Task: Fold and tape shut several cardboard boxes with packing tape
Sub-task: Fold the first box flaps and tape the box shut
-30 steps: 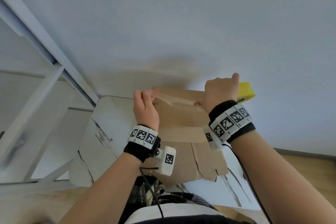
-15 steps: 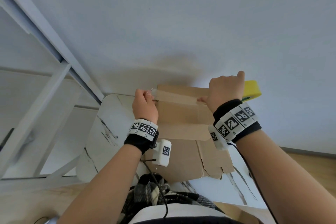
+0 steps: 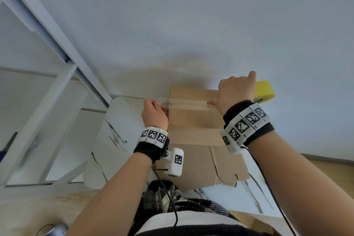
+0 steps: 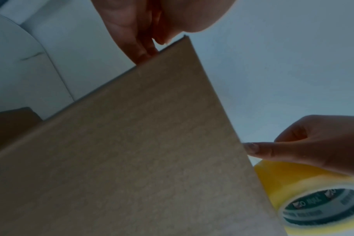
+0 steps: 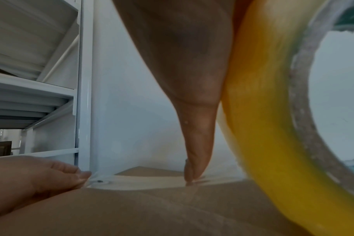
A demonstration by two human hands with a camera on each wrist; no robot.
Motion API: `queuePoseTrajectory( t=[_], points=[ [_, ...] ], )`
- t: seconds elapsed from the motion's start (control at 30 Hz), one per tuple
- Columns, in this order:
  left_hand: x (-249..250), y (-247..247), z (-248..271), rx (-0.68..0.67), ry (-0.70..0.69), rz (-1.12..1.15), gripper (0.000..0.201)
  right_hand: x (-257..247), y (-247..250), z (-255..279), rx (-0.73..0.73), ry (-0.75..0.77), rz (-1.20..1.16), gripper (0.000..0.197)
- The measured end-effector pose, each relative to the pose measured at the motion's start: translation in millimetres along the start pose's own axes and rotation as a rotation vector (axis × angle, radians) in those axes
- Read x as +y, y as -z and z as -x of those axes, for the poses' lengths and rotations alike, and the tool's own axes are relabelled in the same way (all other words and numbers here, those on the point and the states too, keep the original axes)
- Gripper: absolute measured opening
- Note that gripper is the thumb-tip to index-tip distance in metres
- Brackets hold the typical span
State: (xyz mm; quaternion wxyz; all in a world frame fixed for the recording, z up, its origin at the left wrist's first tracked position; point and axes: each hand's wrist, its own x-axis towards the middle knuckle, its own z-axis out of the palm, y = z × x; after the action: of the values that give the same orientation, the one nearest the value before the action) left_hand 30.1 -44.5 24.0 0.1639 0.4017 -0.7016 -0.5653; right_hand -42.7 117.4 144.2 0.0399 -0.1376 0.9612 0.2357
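Note:
A brown cardboard box [image 3: 193,120] stands on a small white marble-look table [image 3: 118,120] against the wall. A clear strip of tape [image 3: 188,102] lies across the far part of its top. My left hand [image 3: 155,113] pinches the strip's free end at the box's left edge, as the right wrist view shows by the tape end [image 5: 99,181]. My right hand [image 3: 236,90] grips the yellow tape roll [image 3: 265,91] at the box's right edge, its thumb [image 5: 194,159] pressing the tape onto the cardboard. The roll [image 4: 313,196] hangs just off the box corner.
A white metal shelf frame [image 3: 57,48] stands to the left of the table. A loose cardboard flap [image 3: 229,165] juts out near my body on the right. Wood floor [image 3: 329,174] lies to the right below the white wall.
The stretched tape has come down from above the box onto its top. My left hand has moved down and left to the box's left edge; the right hand stayed at the right edge.

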Motion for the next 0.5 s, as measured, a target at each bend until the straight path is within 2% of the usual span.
queuePoseTrajectory(
  t=[0.33,0.5],
  points=[
    [-4,0,9,-0.051,0.0,-0.198,0.018,5,-2,0,0.012,-0.029,-0.007,0.06],
    [-8,1,0,-0.168,0.014,-0.397,0.02,4,-3,0,0.023,-0.029,-0.021,0.059]
  ],
)
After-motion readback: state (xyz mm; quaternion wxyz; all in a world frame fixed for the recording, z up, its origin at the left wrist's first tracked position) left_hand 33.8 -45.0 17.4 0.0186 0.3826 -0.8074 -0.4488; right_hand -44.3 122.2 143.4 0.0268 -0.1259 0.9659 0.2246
